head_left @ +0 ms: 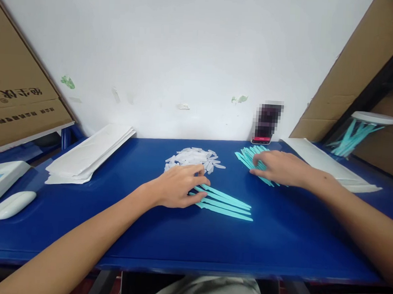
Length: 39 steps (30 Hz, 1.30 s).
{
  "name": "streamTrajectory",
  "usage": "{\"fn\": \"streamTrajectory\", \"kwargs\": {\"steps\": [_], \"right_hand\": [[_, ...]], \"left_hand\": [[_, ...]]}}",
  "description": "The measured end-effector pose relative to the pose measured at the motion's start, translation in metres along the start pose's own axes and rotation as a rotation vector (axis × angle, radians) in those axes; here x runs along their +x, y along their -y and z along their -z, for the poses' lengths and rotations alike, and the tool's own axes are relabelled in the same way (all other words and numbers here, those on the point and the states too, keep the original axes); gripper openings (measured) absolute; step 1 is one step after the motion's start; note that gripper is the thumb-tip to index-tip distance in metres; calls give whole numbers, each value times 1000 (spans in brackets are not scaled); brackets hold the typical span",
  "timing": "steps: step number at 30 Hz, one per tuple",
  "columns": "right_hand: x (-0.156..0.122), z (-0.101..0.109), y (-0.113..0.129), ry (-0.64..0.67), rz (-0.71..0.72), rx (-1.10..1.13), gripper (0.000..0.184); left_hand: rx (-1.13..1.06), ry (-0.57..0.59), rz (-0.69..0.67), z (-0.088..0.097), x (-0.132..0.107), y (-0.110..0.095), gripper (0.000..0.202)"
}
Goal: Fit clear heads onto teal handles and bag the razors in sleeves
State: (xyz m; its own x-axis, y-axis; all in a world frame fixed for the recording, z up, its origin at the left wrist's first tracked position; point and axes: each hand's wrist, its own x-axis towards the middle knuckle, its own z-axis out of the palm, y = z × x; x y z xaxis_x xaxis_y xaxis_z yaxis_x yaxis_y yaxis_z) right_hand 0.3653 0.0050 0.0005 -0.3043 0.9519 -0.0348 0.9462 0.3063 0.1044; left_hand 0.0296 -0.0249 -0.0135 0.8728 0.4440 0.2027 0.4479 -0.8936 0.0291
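Observation:
My left hand (179, 186) rests near the middle of the blue table (144, 232), its fingers closed on the ends of a few turquoise plastic sticks (226, 204) that fan out to the right on the tabletop. My right hand (278, 167) lies palm down on a pile of the same turquoise sticks (249, 158) farther back right, fingers curled onto them. A heap of small white plastic pieces (194, 158) sits just behind my left hand.
A stack of white sheets (89, 154) lies at the left, another (328, 166) at the right. A phone (266, 124) leans on the wall. A clear container of turquoise sticks (357, 134) stands far right. A white oval object (11, 204) and cardboard boxes (16, 91) are at left.

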Motion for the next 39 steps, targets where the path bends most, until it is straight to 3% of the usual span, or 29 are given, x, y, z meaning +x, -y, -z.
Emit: {"fn": "streamTrajectory", "kwargs": {"steps": [7,18,23,26,29,32,35,39], "right_hand": [[2,-5,8,1,-67,-9,34],[0,-4,19,31,-116,-27,26],[-3,-4,26,11,-97,-103,23],[-9,-1,33,-10,21,-121,21],[-15,1,47,-43,272,-67,22],[-21,-1,66,-95,449,45,25],[-25,-3,79,-153,515,124,28],[-25,-6,85,-159,484,237,35]], "left_hand": [[-66,76,57,0,1,-1,52],[-133,89,21,2,0,2,35],[-92,82,-5,2,0,2,36],[-31,-4,7,1,0,5,40],[30,-143,54,1,-1,11,42],[86,-188,85,2,-4,18,38],[112,-148,75,1,-5,21,35],[103,-109,72,-1,-4,22,35]]}}
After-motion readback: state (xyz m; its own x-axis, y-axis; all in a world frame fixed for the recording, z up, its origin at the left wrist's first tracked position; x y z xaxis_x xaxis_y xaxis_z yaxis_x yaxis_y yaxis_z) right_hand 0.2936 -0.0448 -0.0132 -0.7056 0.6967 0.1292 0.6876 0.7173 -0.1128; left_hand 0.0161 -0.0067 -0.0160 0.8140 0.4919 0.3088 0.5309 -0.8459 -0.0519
